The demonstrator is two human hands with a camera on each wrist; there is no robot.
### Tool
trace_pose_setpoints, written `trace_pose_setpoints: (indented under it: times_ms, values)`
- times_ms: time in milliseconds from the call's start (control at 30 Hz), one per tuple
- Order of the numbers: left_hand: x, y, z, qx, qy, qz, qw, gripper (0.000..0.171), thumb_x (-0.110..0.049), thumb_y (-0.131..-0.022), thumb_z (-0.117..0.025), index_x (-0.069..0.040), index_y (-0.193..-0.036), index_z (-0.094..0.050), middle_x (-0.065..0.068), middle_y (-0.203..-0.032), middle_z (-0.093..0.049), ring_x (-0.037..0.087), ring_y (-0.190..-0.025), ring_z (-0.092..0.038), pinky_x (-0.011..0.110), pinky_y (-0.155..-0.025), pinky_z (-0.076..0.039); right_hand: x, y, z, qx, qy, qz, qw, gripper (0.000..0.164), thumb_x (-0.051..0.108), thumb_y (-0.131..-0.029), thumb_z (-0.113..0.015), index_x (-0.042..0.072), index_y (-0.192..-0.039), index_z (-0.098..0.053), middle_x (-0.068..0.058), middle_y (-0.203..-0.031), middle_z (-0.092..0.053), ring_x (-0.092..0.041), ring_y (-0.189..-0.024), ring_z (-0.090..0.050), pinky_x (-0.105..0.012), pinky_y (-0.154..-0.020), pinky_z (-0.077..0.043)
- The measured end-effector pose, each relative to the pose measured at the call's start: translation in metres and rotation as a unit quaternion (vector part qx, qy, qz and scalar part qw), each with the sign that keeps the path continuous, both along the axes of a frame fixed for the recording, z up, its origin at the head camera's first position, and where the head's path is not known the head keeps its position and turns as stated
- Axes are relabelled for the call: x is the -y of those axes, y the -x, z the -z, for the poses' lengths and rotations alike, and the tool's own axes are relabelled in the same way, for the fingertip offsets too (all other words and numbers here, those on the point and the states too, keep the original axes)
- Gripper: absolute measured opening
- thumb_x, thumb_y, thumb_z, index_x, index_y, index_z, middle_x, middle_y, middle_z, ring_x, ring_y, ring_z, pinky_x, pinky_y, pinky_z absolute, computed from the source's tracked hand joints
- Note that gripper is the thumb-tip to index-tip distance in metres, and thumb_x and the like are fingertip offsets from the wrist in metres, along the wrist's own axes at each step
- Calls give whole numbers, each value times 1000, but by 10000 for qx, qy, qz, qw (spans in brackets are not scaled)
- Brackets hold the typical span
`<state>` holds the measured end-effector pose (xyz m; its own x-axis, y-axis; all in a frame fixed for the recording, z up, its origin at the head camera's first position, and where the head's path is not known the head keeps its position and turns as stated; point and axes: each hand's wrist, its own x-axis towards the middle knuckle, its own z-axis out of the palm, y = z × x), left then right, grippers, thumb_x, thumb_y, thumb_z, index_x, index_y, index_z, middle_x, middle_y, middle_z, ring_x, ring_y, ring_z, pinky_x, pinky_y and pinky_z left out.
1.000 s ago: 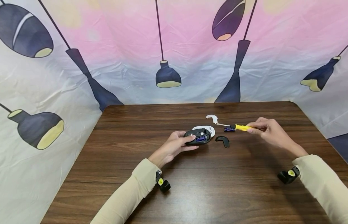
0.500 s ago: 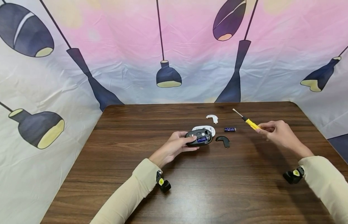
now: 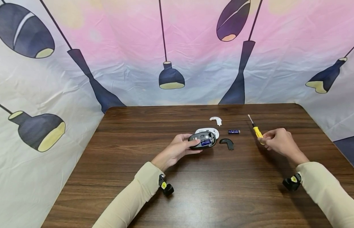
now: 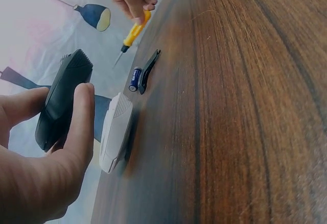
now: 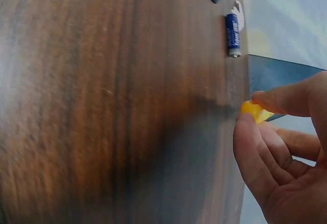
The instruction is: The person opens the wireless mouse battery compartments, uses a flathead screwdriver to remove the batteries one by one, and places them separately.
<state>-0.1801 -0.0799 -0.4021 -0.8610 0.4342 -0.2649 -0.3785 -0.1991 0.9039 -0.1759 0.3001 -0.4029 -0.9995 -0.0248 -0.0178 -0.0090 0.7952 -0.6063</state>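
Note:
My left hand [image 3: 177,147] grips a black computer mouse [image 3: 202,140], its underside turned up and a blue battery [image 3: 206,142] showing in the uncovered compartment. In the left wrist view the mouse [image 4: 64,99] is held between thumb and fingers, above the table. My right hand [image 3: 280,142] pinches the yellow handle end of a screwdriver [image 3: 258,131], whose metal tip points toward the back of the table. From the right wrist, only the yellow handle end [image 5: 253,109] shows between thumb and fingers. Behind the black mouse lies a white mouse [image 3: 214,131], partly hidden by it.
A loose blue battery [image 3: 234,131] lies on the wooden table [image 3: 194,190] between the two hands. Beside it is a black battery cover [image 3: 228,144]; farther back lies a white battery cover [image 3: 216,120]. A printed cloth [image 3: 131,63] hangs behind the table.
The screwdriver has moved right, away from the loose battery, and its tip has swung from pointing left to pointing toward the back. My left hand has stayed nearly still with the black mouse.

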Motion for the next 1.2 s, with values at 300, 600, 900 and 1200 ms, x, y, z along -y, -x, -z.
trace_pose_setpoints:
  times_ms: [300,600,900,1200]
  values:
    - [-1,0,2,-3,-27,36,10000,44,2,-98,-62,12,-137,-45,28,-133,-54,30,-112,-62,47,-98,-58,5,-1,10,138,-34,171,9998,30,20,-93,-72,-9,-95,-71,-2,-68,-71,-17,-59,-67,-30,-49,-57]
    - [-3,0,3,4,48,14,10000,46,2,-98,-62,14,-138,-43,30,-133,-54,31,-114,-62,47,-95,-59,7,-3,14,307,-14,249,9992,31,22,-94,-72,-9,-94,-71,-2,-67,-69,-17,-58,-67,-33,-49,-58]
    - [-4,1,3,36,43,36,10000,46,2,-98,-62,14,-138,-43,30,-133,-54,31,-114,-62,46,-95,-59,9,-2,14,356,-52,238,9991,33,23,-93,-73,-10,-96,-70,-3,-68,-69,-17,-58,-66,-33,-50,-59]
    - [-3,1,2,20,28,64,10000,45,2,-98,-62,15,-137,-44,30,-134,-54,30,-115,-61,47,-96,-58,6,-2,9,545,-59,208,9983,40,29,-91,-76,-10,-97,-69,-5,-69,-70,-17,-59,-67,-33,-52,-59]
